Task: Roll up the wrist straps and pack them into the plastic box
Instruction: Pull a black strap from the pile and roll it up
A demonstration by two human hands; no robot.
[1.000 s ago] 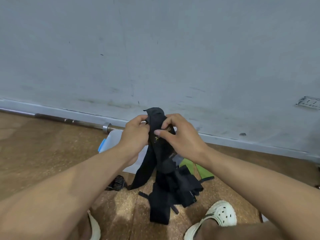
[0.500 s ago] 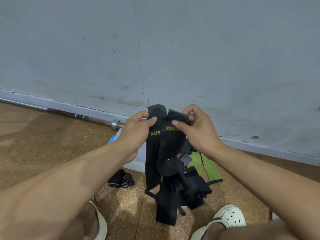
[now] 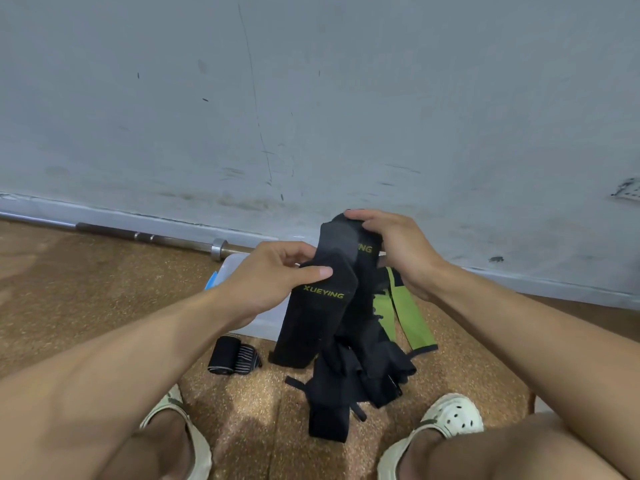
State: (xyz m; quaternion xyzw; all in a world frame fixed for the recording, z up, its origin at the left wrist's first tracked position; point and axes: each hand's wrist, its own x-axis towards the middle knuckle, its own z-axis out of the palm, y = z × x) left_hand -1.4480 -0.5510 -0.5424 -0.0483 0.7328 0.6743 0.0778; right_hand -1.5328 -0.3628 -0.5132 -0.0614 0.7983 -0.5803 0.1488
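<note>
Since half a second ago you've pulled the two black fabric wrist straps with yellow XUEYING lettering apart: your left hand point(image 3: 273, 278) now pinches the top of the nearer strap point(image 3: 317, 313), thumb across its front, and it hangs free to the lower centre of the frame; your right hand point(image 3: 398, 251) curls over the top of the second black strap point(image 3: 360, 247), held higher and behind. Before, both tops were bunched together between your hands. My read: separation is done, rolling hasn't started, so nothing from this pair is ready to pack yet. Next you'd likely drop one and roll the other from its top end. The rest of the black strap pile point(image 3: 349, 379) lies on the brown cork-textured floor point(image 3: 86, 306) at lower centre, tangled with what you hold, so expect loops to snag when you lift. Two green straps point(image 3: 405, 317) lie just right of it. One striped black-and-grey strap, already rolled point(image 3: 233, 355), sits on the floor left of the pile, outside the box. The translucent white plastic box point(image 3: 266, 317) is behind your left hand, mostly hidden; can't tell what's inside. A steel barbell point(image 3: 145, 235) runs along the wall at mid left.
</note>
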